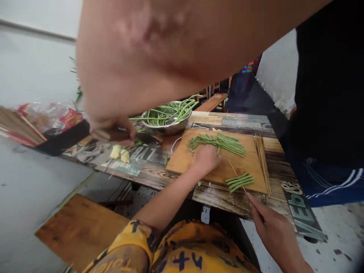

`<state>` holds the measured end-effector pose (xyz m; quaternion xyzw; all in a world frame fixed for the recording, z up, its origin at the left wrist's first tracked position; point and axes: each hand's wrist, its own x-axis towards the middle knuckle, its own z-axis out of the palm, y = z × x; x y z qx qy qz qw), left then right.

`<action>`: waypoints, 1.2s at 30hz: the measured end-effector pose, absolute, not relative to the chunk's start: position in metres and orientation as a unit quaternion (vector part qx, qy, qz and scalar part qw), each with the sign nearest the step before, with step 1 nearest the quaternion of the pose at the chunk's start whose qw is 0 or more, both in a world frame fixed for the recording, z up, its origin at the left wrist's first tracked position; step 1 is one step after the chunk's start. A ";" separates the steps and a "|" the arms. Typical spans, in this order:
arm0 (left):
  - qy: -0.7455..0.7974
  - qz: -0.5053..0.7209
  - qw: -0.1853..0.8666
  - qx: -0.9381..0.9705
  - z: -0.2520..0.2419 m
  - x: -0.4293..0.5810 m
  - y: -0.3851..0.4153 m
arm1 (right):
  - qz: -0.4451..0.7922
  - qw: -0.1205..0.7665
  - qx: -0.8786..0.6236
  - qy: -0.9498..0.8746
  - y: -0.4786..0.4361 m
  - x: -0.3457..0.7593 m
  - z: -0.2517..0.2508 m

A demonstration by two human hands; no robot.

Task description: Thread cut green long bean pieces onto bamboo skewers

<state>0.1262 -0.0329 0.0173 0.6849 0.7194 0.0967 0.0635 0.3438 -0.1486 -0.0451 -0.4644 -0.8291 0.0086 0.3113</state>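
Observation:
My right hand (269, 220) pinches the lower end of a thin wooden skewer (233, 168). Several cut lengths of green bean (239, 182) are threaded side by side across it, over the near edge of a wooden cutting board (182, 163). My left hand (208, 158) reaches onto the board with its fingers curled in at the cut green beans (205, 139); its fingertips, and anything between them, are hidden. A neat row of cut green beans (231, 144) lies just right of that hand. Bare wooden skewers (262, 163) rest along the board's right edge.
Another person's arm (176, 49) crosses close overhead, its hand (113, 131) above the table's left side near yellow pieces (120, 153) on skewers. A metal bowl (170, 128) of long beans stands behind the board. A person in dark clothing (330, 91) is at the right.

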 end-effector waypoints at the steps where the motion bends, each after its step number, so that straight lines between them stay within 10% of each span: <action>1: 0.724 0.100 0.072 0.679 0.018 0.122 -0.041 | 0.005 0.314 -0.461 -0.830 -0.149 0.344 -0.045; 36: 0.640 0.284 0.100 0.707 -0.010 0.072 -0.069 | 0.099 0.272 -0.417 -0.862 -0.149 0.311 -0.028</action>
